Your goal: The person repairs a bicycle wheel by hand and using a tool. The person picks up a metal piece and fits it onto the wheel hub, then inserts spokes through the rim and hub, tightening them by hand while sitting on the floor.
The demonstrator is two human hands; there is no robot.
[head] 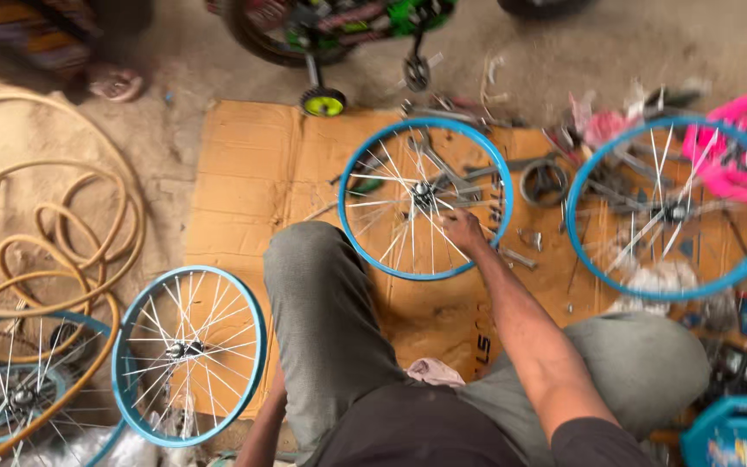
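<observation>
Blue-rimmed spoked wheel flat on cardboard; right hand pinching spoke; left hidden.

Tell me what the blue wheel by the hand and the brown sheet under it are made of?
The wheel rim looks like metal painted glossy light blue, and its thin spokes shine like bare steel wire. The brown sheet looks like plain matte cardboard: it has fold creases and flap edges. The right hand reaches into the spokes.

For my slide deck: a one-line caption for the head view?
Right hand reaches into a blue spoked wheel lying on cardboard.
</observation>
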